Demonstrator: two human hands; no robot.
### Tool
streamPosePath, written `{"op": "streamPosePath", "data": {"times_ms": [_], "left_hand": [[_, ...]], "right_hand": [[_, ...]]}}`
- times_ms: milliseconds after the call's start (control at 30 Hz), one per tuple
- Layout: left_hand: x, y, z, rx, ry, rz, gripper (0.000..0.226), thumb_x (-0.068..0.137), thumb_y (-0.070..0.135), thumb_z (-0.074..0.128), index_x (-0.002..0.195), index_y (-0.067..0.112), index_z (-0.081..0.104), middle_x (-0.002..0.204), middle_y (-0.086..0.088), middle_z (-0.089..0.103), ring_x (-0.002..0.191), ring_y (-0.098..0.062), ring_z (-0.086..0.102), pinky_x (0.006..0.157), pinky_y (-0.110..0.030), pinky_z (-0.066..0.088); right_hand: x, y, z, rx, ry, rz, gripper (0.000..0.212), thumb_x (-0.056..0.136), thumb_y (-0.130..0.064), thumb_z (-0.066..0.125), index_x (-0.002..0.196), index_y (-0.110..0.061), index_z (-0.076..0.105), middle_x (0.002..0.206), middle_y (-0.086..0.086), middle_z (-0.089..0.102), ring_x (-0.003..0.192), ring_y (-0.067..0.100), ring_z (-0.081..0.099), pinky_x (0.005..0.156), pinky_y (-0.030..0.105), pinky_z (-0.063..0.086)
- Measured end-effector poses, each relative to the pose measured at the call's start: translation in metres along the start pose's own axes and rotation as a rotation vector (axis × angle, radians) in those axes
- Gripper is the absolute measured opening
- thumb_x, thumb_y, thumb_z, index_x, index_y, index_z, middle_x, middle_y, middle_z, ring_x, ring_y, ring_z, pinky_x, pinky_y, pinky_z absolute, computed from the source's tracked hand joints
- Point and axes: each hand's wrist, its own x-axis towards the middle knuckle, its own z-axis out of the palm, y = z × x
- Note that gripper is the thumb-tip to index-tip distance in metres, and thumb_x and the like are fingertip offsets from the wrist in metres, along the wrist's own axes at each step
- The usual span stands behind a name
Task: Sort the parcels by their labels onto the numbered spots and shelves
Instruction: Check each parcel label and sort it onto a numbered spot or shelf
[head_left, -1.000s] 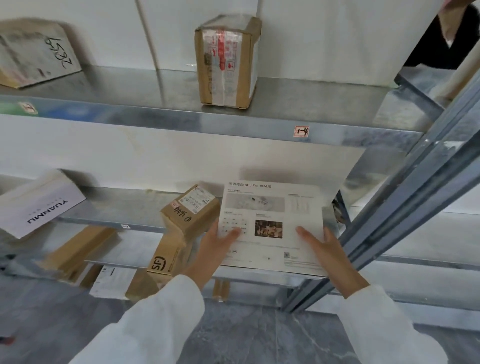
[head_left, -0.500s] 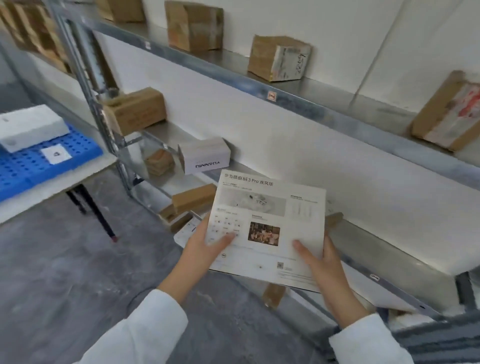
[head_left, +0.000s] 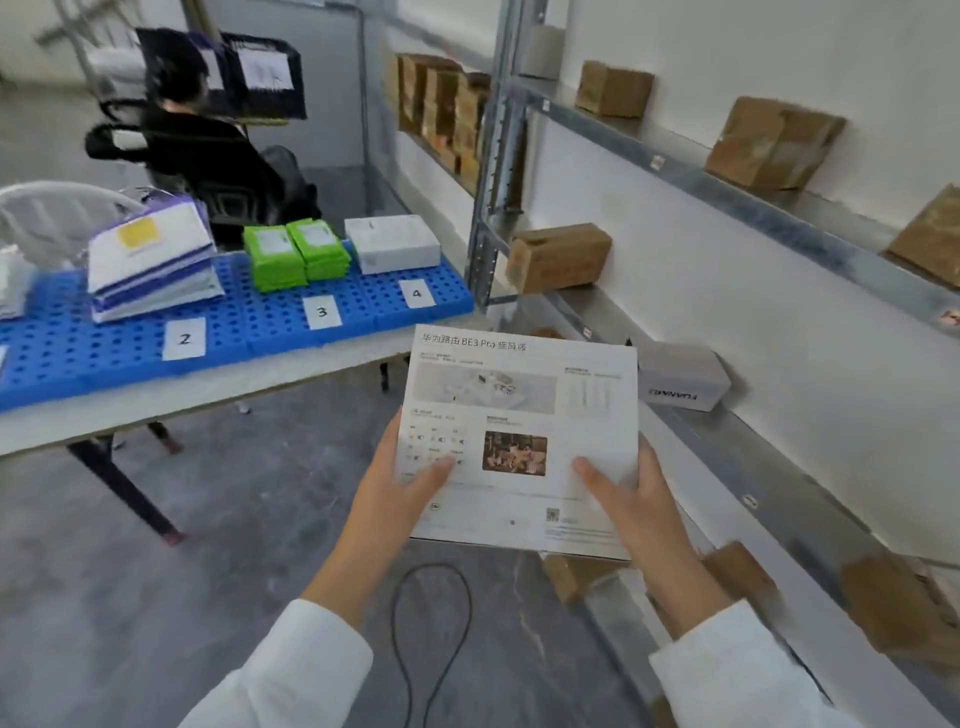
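Between table (head_left: 218, 389) and metal shelves (head_left: 727, 202): white printed parcel (head_left: 519, 395) held up in both hands.
Left hand (head_left: 400, 493) and right hand (head_left: 634, 504) each clasp a lower side edge, thumbs on the printed face. It touches neither the blue mat (head_left: 280, 322) marked 2, 3, 4 nor the shelves, which carry cardboard boxes (head_left: 561, 257).

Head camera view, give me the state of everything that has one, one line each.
white flat box, held by both hands, printed face up.
left hand, grips the box's left edge, thumb on top.
right hand, grips the box's right edge, thumb on top.
purple mailers, stacked behind card 2.
green packs, two stacks behind card 3.
white parcel, lying flat behind card 4.
black cable, looped on the floor.
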Motion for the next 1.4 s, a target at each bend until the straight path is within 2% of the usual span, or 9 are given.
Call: {"op": "streamPosePath", "data": {"times_ms": [133,300,567,733,900,1033,1167,1267,1400], "left_hand": [[0.003,-0.002,-0.045,-0.025,0.103,-0.008,0.056,0.089,0.024,0.068,0.137,0.036,0.043,0.11,0.018,0.069,0.097,0.003,0.066,0.065,-0.008,0.051],[0.02,-0.009,-0.088,-0.018,0.22,-0.022,0.057,0.088,0.025,0.069,0.138,0.038,0.043,0.111,0.018,0.069,0.1,-0.002,0.067,0.077,-0.022,0.056],[0.101,-0.003,-0.131,0.043,0.356,-0.039,0.052,0.087,0.027,0.069,0.132,0.039,0.047,0.107,0.017,0.071,0.097,-0.004,0.069,0.081,-0.028,0.057],[0.182,0.016,-0.141,0.119,0.357,-0.032,0.053,0.087,0.029,0.07,0.134,0.036,0.046,0.111,0.016,0.07,0.1,-0.006,0.068,0.083,-0.031,0.058],[0.259,0.037,-0.137,0.171,0.388,-0.01,0.053,0.088,0.025,0.068,0.134,0.035,0.046,0.106,0.017,0.069,0.089,0.005,0.067,0.062,-0.012,0.053],[0.3,0.039,-0.131,0.195,0.361,0.028,0.055,0.09,0.022,0.066,0.139,0.031,0.044,0.112,0.017,0.066,0.092,0.009,0.064,0.064,-0.007,0.05],[0.331,0.034,-0.127,0.17,0.356,0.005,0.056,0.09,0.023,0.067,0.139,0.034,0.043,0.111,0.019,0.068,0.094,0.005,0.066,0.069,-0.013,0.054],[0.359,0.027,-0.127,0.157,0.344,0.0,0.053,0.09,0.025,0.066,0.135,0.042,0.044,0.108,0.022,0.068,0.096,0.002,0.067,0.073,-0.019,0.056],[0.403,0.021,-0.129,0.138,0.328,-0.02,0.055,0.089,0.028,0.066,0.136,0.043,0.043,0.112,0.021,0.067,0.102,-0.002,0.066,0.082,-0.025,0.056]], "right_hand": [[0.015,-0.018,0.047,-0.026,-0.117,0.012,0.05,0.084,-0.037,0.071,0.124,-0.031,0.041,0.105,-0.021,0.06,0.084,-0.007,0.057,0.052,0.007,0.044],[0.046,-0.032,0.104,0.002,-0.234,-0.022,0.062,0.078,-0.044,0.075,0.129,-0.032,0.042,0.117,-0.013,0.062,0.099,0.002,0.061,0.071,0.022,0.05],[0.138,-0.055,0.176,0.08,-0.359,-0.11,0.059,0.082,-0.031,0.074,0.129,-0.036,0.037,0.109,-0.029,0.055,0.095,-0.012,0.053,0.072,0.012,0.046],[0.217,-0.07,0.205,0.14,-0.383,-0.1,0.059,0.081,-0.036,0.075,0.128,-0.037,0.04,0.111,-0.025,0.061,0.103,-0.002,0.06,0.071,0.014,0.045],[0.287,-0.085,0.221,0.227,-0.403,-0.066,0.059,0.081,-0.035,0.074,0.129,-0.037,0.04,0.113,-0.021,0.064,0.097,-0.001,0.065,0.063,0.011,0.052],[0.329,-0.091,0.225,0.244,-0.361,-0.065,0.057,0.083,-0.032,0.073,0.13,-0.033,0.041,0.116,-0.022,0.06,0.106,-0.002,0.059,0.073,0.012,0.049],[0.358,-0.092,0.229,0.199,-0.352,-0.077,0.061,0.081,-0.035,0.075,0.131,-0.036,0.041,0.119,-0.021,0.06,0.109,-0.001,0.058,0.087,0.022,0.049],[0.384,-0.095,0.234,0.199,-0.371,-0.059,0.06,0.08,-0.035,0.075,0.13,-0.036,0.041,0.118,-0.022,0.061,0.105,-0.005,0.059,0.081,0.017,0.049],[0.424,-0.098,0.245,0.163,-0.341,-0.057,0.067,0.079,-0.037,0.076,0.136,-0.035,0.04,0.123,-0.022,0.059,0.111,-0.003,0.056,0.093,0.025,0.047]]}}
